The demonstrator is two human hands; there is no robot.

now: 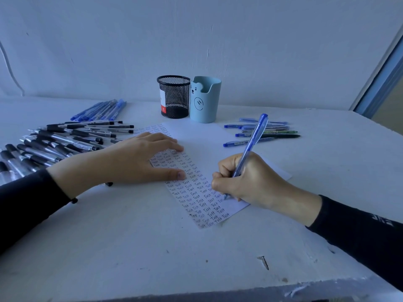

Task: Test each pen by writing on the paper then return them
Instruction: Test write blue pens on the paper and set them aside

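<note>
Dim, bluish, diffuse light is seen. Faint soft shadows are cast beneath the fingers (161, 141) of the left hand (130, 159); far from them, straight lines are bowed.

Blue pen (250, 144) tilted in right hand (250, 182), tip on paper (196, 136). Paper flat under left hand (139, 158), rows of "Test".

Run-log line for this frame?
phase: writing test | right hand: grips blue pen, tip on paper | left hand: flat, pressing paper | returned: not yet
</note>
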